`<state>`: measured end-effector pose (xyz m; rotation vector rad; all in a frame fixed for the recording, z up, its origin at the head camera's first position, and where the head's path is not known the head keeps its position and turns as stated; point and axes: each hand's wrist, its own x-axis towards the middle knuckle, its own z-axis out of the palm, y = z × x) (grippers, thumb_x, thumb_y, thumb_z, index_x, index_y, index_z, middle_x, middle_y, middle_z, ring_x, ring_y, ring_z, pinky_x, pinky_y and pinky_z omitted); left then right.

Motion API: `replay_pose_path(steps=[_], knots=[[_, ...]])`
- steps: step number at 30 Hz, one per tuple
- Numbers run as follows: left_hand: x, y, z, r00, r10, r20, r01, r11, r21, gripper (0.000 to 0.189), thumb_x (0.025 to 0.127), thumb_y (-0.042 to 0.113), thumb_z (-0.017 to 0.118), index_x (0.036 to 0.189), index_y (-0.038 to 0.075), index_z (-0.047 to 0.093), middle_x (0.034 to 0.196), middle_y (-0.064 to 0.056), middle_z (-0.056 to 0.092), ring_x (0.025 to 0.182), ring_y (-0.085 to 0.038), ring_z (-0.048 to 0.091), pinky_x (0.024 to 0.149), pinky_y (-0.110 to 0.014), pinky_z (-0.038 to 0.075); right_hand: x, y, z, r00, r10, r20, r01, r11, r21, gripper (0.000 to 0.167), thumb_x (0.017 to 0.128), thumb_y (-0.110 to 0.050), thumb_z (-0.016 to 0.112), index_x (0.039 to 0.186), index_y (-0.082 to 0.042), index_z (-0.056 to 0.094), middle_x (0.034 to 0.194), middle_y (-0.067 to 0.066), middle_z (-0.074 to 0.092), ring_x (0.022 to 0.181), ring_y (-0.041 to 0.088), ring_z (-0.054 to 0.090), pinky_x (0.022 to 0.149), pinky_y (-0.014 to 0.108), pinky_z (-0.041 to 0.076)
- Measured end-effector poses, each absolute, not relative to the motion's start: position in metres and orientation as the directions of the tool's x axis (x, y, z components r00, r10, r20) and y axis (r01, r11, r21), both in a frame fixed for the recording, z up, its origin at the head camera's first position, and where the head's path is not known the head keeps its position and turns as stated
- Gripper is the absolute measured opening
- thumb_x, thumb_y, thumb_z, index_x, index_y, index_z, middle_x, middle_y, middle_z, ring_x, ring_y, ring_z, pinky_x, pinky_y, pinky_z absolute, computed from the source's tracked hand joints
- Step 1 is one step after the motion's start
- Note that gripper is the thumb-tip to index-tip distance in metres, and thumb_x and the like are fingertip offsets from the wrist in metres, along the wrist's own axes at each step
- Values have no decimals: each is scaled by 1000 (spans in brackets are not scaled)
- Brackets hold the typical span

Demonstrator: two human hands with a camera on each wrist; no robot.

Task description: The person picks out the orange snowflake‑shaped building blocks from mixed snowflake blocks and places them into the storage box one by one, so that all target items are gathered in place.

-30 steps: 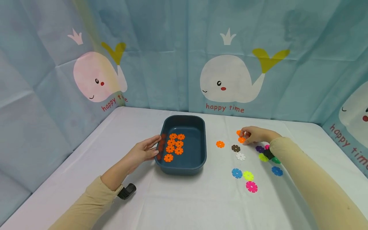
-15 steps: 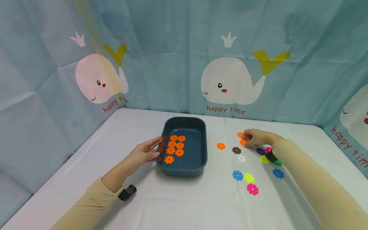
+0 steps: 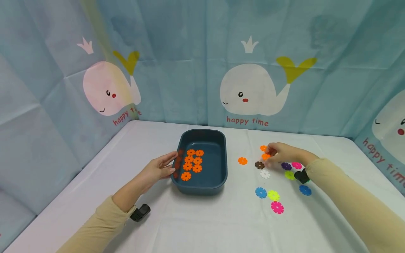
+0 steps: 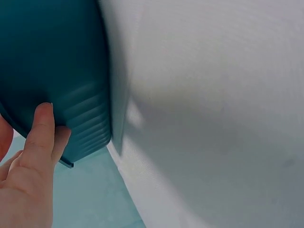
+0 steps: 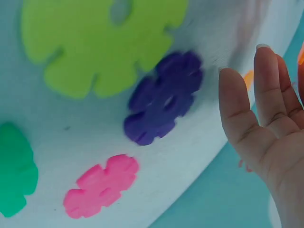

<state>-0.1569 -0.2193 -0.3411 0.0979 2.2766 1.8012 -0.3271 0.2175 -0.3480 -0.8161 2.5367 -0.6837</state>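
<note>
Resting your left hand (image 3: 157, 168) with straight fingers against the teal tub (image 3: 221, 168) holding seven orange discs (image 3: 192, 163), you pinch one orange disc (image 3: 265, 156) in your right hand (image 3: 281, 152) over the table (image 3: 202, 225), between two loose orange discs.

The dark teal tub (image 3: 202, 182) looks like smooth plastic with a slight sheen. The flower-shaped discs (image 3: 277, 207) are flat, matt, brightly coloured plastic. A white, faintly creased cloth (image 3: 202, 221) covers the table, and the printed backdrop (image 3: 177, 70) is thin wrinkled fabric.
</note>
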Motion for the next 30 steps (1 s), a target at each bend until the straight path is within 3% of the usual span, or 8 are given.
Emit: replay_pose_path(steps=[4,17,25,30], knots=[[-156,-220,-341,-971,191,-145,-95,245,965,62,100,0,48,155,5,19,160,-17,15,140,-39,27,105,-48,39,-317,215,-342,-722,-673,-160,-493,663,-563,27,88,-19,71,103,-2,56,101,4,60,97,23,56,91,43,48],[-157,-220,-343,-972,189,-142,-91,257,962,62,101,0,48,155,5,20,160,-16,17,141,-37,28,105,-48,39,-287,195,-314,-655,-751,-81,-559,554,-616,22,88,-13,71,101,-4,56,95,0,61,96,20,59,85,36,51],[-156,-220,-341,-971,194,-138,-86,251,964,62,101,0,47,156,5,19,160,-17,15,141,-37,28,105,-48,39,-273,178,-301,-586,-810,-33,-575,444,-687,25,88,-6,72,105,-2,54,95,4,61,84,23,62,75,28,55],[-157,-220,-342,-971,196,-137,-85,255,963,62,101,0,47,156,5,19,160,-16,16,142,-37,24,106,-50,37,-268,167,-296,-556,-831,-9,-584,398,-708,27,87,-4,72,106,0,53,92,6,60,79,26,61,70,33,57]])
